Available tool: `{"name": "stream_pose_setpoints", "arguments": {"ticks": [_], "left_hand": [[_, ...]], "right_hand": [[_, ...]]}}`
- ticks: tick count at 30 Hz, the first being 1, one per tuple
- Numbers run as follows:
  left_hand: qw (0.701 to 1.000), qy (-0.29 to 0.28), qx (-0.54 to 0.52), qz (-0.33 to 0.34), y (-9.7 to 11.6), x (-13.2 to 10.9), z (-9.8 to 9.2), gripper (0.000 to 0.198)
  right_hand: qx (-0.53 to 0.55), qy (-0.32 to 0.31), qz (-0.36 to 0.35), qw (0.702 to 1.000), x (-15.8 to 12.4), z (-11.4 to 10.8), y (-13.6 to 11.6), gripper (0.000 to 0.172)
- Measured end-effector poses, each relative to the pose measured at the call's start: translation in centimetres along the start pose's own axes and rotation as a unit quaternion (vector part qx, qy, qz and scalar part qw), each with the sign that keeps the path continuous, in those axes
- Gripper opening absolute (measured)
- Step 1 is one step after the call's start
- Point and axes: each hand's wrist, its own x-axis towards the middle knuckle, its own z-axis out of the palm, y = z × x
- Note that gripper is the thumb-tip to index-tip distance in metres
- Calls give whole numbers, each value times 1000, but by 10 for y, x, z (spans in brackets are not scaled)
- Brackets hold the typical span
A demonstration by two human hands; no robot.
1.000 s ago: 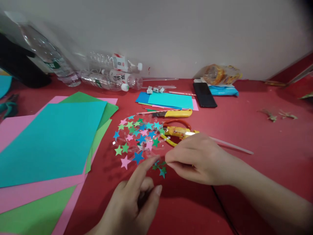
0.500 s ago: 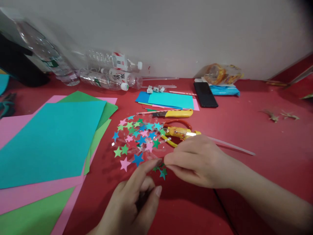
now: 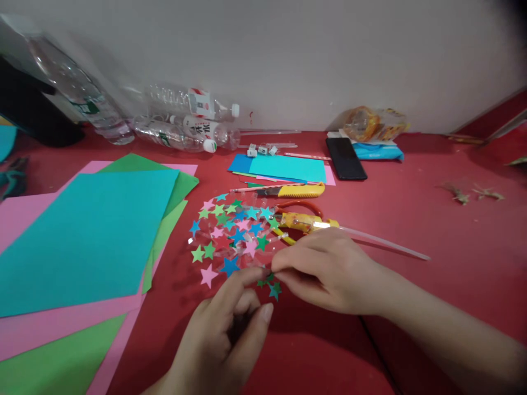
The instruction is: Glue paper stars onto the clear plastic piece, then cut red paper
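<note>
In the head view, a clear plastic piece with curling strips point(image 3: 224, 233) lies on the red table, many small paper stars in pink, green and blue fixed on it. My right hand point(image 3: 325, 271) is pinched shut beside its lower right edge; what the fingertips hold is too small to make out. My left hand point(image 3: 226, 329) is open, index finger stretched to the right hand's fingertips, thumb apart, other fingers curled. Below the meeting fingertips lie a few loose green and teal stars point(image 3: 274, 291). Scissors with red and yellow handles point(image 3: 300, 206) and a yellow glue-gun-like tool point(image 3: 296, 220) lie behind my right hand.
Coloured paper sheets point(image 3: 86, 236) cover the left side. A yellow utility knife point(image 3: 300, 191), small paper cards point(image 3: 288, 168), a black phone point(image 3: 346, 159) and a blue packet point(image 3: 379, 151) lie farther back. Plastic bottles point(image 3: 177, 134) lie against the wall. A translucent stick point(image 3: 387, 244) points right.
My right hand has shifted slightly left, and my left index finger now touches or nearly touches its fingertips. The left thumb has risen a little. Everything else looks unmoved.
</note>
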Motion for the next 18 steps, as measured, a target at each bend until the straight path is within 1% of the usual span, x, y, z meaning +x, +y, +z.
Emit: {"name": "stream_pose_setpoints", "arguments": {"ticks": [5,9,14,18], "left_hand": [[999,23,-17,-14,-1,6,1,17],[998,33,-30,-50,7,10,3,12],[989,85,-63,-98,21,13,5,8],[986,101,-81,-109,26,15,5,7]], "right_hand": [[66,7,35,997,2,4,-1,9],[114,16,57,992,4,7,-4,8],[111,25,70,991,4,9,-10,9],[108,27,80,991,4,11,-13,8]]}}
